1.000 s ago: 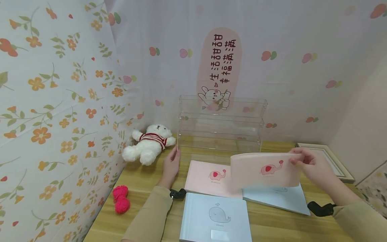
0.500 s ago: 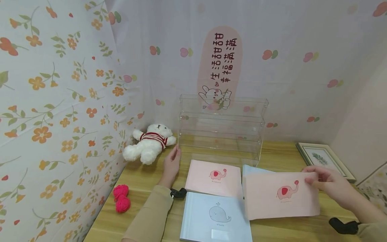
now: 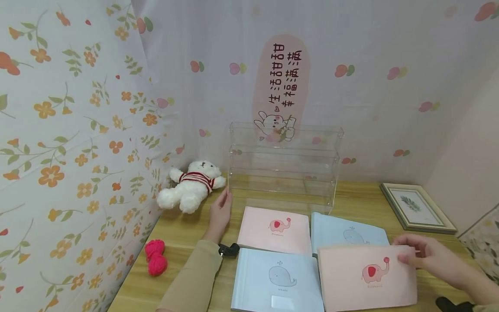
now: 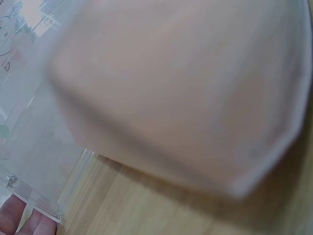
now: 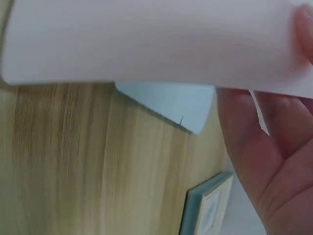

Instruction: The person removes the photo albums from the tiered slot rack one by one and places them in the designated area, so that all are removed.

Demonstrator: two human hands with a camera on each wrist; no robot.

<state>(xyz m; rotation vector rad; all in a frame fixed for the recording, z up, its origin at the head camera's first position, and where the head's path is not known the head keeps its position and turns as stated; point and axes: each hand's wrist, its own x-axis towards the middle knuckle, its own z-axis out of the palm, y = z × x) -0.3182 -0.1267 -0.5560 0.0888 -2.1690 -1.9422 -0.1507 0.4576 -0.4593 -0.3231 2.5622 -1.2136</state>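
Observation:
My right hand [image 3: 436, 260] pinches the upper right corner of a pink elephant booklet [image 3: 343, 277], low over the table at the front right. In the right wrist view, the thumb lies on the pale booklet [image 5: 146, 44], with fingers behind it. My left hand [image 3: 220, 214] holds the lower left edge of a clear acrylic display rack [image 3: 280, 182]; its fingertips [image 4: 41, 224] show at the rack's corner in the left wrist view. Between the hands lie another pink elephant booklet [image 3: 257, 232], a blue whale booklet [image 3: 253, 281], and a second blue whale booklet [image 3: 331, 232], partly covered.
A white teddy bear [image 3: 191, 195] in a striped sweater lies left of the rack. Pink-red yarn [image 3: 157, 264] sits at the table's left side. A picture frame [image 3: 395, 206] lies at the back right, near the wall. Floral fabric [image 3: 78, 173] borders the left side.
My right hand has brought the pink booklet right and down toward the front, uncovering more of the blue whale booklet and the picture frame. My left hand has stayed at the rack.

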